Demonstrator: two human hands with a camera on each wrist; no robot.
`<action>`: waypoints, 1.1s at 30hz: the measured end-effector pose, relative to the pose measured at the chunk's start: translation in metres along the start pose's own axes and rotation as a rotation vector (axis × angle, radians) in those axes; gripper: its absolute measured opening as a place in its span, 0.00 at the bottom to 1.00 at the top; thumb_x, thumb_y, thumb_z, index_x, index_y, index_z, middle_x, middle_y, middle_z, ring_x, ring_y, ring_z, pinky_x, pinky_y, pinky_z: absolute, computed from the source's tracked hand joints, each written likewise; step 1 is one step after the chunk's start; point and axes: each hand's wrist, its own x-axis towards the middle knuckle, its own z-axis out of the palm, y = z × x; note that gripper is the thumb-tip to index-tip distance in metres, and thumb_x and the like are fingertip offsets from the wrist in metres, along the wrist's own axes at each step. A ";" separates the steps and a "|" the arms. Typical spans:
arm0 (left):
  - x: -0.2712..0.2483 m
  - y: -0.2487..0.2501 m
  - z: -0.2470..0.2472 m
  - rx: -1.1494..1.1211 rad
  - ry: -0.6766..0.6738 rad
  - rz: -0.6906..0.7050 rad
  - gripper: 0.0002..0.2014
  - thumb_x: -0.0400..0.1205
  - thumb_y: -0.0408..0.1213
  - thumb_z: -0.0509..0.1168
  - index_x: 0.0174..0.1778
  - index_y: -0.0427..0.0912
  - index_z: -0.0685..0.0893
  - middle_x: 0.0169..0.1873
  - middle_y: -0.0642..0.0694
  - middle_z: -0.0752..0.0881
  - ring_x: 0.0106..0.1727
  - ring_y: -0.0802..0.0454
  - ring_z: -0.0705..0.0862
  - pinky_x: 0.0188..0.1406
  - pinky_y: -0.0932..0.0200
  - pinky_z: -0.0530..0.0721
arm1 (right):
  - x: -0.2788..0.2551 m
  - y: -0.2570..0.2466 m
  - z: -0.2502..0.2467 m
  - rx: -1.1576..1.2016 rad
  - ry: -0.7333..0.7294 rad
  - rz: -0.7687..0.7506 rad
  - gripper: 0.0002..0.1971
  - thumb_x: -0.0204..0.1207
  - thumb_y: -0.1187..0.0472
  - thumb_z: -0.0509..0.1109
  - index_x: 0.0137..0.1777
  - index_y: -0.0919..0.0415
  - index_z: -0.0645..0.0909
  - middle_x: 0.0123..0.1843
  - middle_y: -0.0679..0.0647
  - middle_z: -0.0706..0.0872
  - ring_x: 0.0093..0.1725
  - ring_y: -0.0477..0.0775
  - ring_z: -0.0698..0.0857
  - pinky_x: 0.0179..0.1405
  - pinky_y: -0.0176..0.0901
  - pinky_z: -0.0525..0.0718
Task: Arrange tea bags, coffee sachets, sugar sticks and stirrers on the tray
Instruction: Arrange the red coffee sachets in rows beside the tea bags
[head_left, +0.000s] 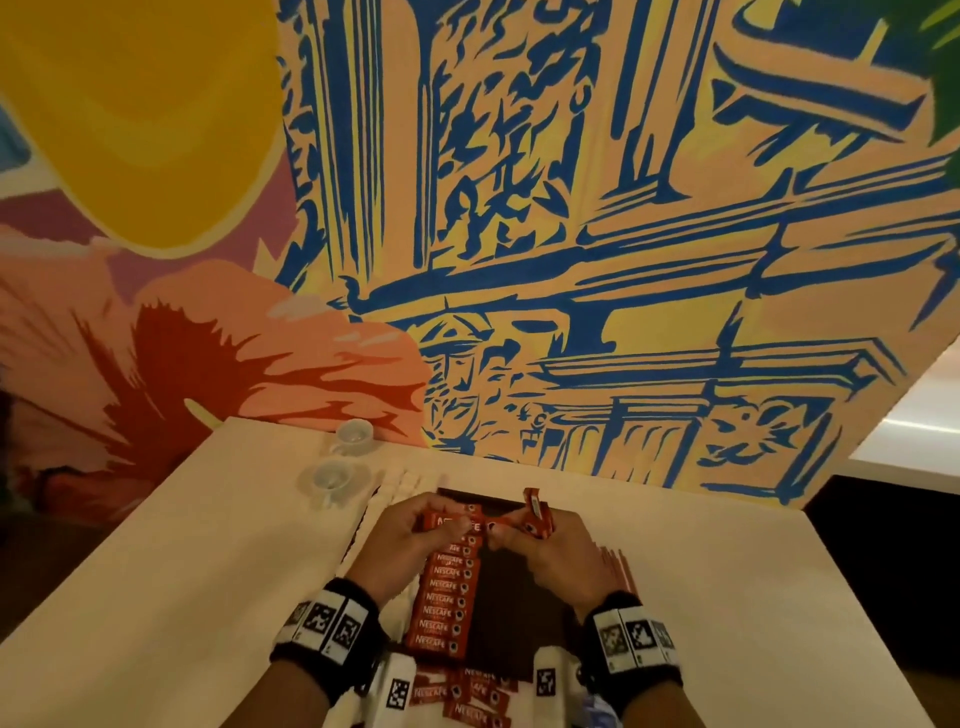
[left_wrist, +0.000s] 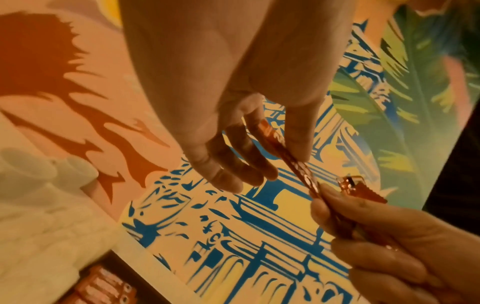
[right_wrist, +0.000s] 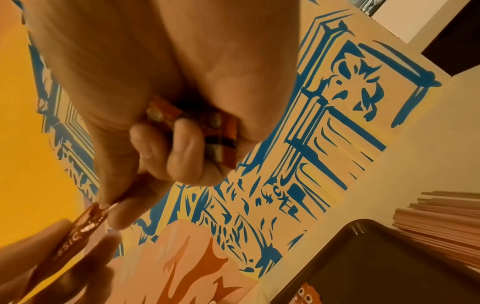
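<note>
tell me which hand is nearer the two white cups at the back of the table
Left. The left hand hovers over the dark tray's left side, just right of the two white cups; the right hand is farther right, across the tray.

Two white cups (head_left: 340, 457) near far left corner of white table (head_left: 156, 571), one behind other, close together. Painted mural wall (head_left: 571, 234) rises along table's far edge: yellow disc, pink-red flower, blue line-drawn buildings, green leaves at far right.

Both hands raised, fingertips meeting — left hand (head_left: 415, 540) pinching, right hand (head_left: 550, 551) curled tight.
</note>
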 end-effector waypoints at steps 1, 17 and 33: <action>0.000 -0.003 -0.001 0.033 0.029 0.017 0.05 0.78 0.35 0.75 0.49 0.40 0.90 0.47 0.44 0.93 0.48 0.50 0.90 0.43 0.64 0.86 | 0.001 0.004 -0.005 -0.006 -0.005 0.014 0.10 0.77 0.53 0.78 0.48 0.60 0.91 0.44 0.63 0.93 0.21 0.43 0.74 0.20 0.32 0.70; -0.002 -0.037 0.008 1.271 -0.095 0.468 0.17 0.81 0.51 0.70 0.66 0.57 0.84 0.59 0.56 0.87 0.59 0.56 0.83 0.60 0.55 0.83 | 0.010 0.038 -0.021 -0.096 -0.207 0.090 0.21 0.78 0.57 0.79 0.48 0.80 0.85 0.23 0.46 0.81 0.17 0.39 0.73 0.19 0.28 0.68; 0.043 -0.130 -0.005 1.516 -0.391 -0.056 0.20 0.86 0.45 0.62 0.75 0.58 0.77 0.73 0.51 0.78 0.72 0.48 0.76 0.76 0.49 0.70 | 0.040 0.097 -0.043 -0.115 -0.134 0.464 0.12 0.83 0.67 0.64 0.63 0.55 0.77 0.45 0.56 0.81 0.41 0.52 0.79 0.42 0.48 0.78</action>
